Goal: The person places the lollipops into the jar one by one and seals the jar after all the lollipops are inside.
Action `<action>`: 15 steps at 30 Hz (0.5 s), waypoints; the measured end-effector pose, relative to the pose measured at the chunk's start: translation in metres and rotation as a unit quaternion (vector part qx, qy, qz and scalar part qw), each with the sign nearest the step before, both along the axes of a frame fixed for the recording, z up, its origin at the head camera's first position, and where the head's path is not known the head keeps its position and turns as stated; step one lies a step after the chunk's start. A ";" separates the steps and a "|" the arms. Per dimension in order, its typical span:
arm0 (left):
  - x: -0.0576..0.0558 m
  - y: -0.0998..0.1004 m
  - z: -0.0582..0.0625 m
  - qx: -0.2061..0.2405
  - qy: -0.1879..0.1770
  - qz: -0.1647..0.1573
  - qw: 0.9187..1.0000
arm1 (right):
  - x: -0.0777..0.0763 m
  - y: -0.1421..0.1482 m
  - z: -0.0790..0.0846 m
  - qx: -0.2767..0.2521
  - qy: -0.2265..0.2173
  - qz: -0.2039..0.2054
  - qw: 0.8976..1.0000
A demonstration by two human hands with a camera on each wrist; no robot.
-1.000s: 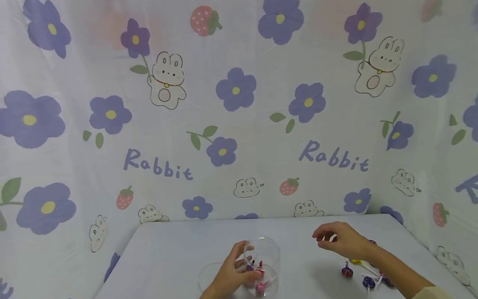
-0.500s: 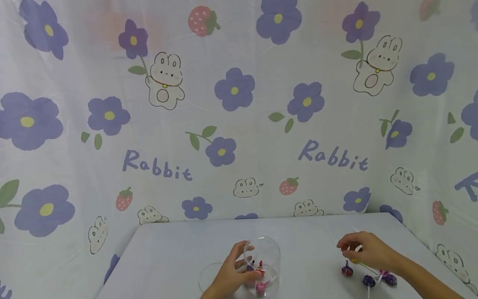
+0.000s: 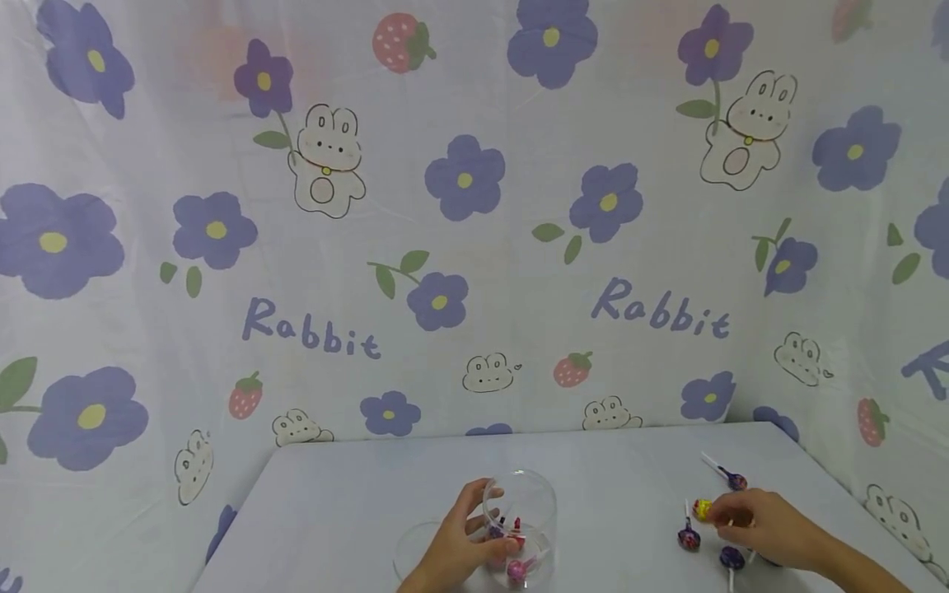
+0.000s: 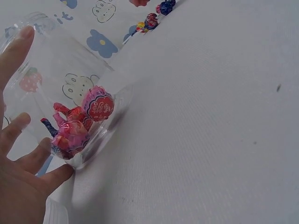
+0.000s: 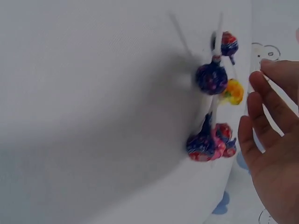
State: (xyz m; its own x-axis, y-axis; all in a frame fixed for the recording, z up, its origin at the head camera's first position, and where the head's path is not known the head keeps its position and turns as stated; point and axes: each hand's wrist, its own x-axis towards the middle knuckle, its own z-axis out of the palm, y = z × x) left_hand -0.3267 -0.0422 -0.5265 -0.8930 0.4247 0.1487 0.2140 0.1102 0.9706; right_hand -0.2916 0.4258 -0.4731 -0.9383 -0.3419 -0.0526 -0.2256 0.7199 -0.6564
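My left hand (image 3: 452, 550) holds a clear round jar (image 3: 535, 499) on the table, its fingers and thumb spread around the side. Several wrapped lollipops lie in the jar, among them a pink one (image 3: 517, 569); in the left wrist view, a pink and red lollipop (image 4: 98, 103) rests near the wall. My right hand (image 3: 774, 525) hovers over loose lollipops, its fingers loosely bent, with nothing seen in its grasp. Nearest its fingertips is a yellow lollipop (image 3: 701, 510). Dark purple lollipops (image 3: 689, 539) lie around it, some partly hidden beneath the hand.
A clear round lid-like disc (image 3: 404, 550) lies left of the jar, partly behind my left hand. Another lollipop (image 3: 736, 480) lies farther back on the white table (image 3: 356, 494). A patterned cloth (image 3: 519, 272) hangs behind the table.
My right hand has moved right, from between the jar and the lollipops to over the pile, uncovering the yellow lollipop and the farther one. The left hand and jar have stayed still.
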 end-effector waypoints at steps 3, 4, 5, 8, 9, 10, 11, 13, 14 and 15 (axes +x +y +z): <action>-0.001 0.000 0.000 -0.001 0.000 0.001 1.000 | 0.000 0.005 -0.008 0.019 -0.038 -0.026 0.999; -0.001 0.000 -0.001 0.000 0.001 0.001 1.000 | -0.001 0.007 -0.011 0.025 -0.046 -0.032 0.998; -0.001 0.000 -0.001 -0.001 0.002 0.002 1.000 | -0.001 0.008 -0.013 0.030 -0.051 -0.035 0.998; -0.002 0.001 -0.001 -0.004 0.003 0.005 1.000 | -0.002 0.012 -0.020 0.038 -0.052 -0.037 0.997; -0.002 0.001 -0.002 -0.004 0.004 0.006 1.000 | -0.003 0.012 -0.021 0.038 -0.051 -0.036 0.997; -0.002 0.001 -0.002 -0.005 0.003 0.006 1.000 | -0.003 0.013 -0.022 0.040 -0.049 -0.033 0.997; -0.002 0.001 -0.002 -0.006 0.003 0.007 1.000 | -0.003 0.014 -0.023 0.040 -0.051 -0.034 0.997; -0.002 0.002 -0.002 -0.003 0.003 0.005 1.000 | -0.004 0.013 -0.024 0.042 -0.056 -0.043 0.997; -0.002 0.002 -0.002 -0.002 0.005 0.004 1.000 | -0.004 0.013 -0.024 0.044 -0.059 -0.049 0.996; -0.001 0.001 -0.002 -0.001 0.007 0.003 1.000 | -0.004 0.012 -0.024 0.047 -0.062 -0.058 0.995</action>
State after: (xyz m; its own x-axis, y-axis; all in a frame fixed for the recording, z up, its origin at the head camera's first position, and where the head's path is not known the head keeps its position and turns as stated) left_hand -0.3281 -0.0408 -0.5290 -0.8933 0.4199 0.1602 0.2272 0.1143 0.9671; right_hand -0.2951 0.4376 -0.4971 -0.9557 -0.2190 -0.1968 -0.0583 0.7959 -0.6027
